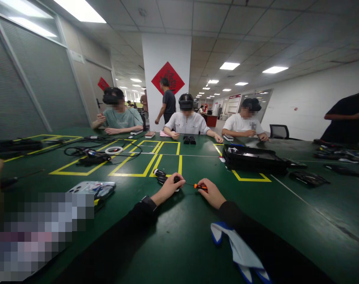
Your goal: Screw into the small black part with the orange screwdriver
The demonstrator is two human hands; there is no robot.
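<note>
Leftward of my right fingers, pinched on an orange-and-black screwdriver, my left fingers grip a black-and-white device; screwdriver work seems unfinished.

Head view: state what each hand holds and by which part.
The right hand holds an orange and black screwdriver by its handle. The left hand grips a dark device; its fingers hide exactly where.
</note>
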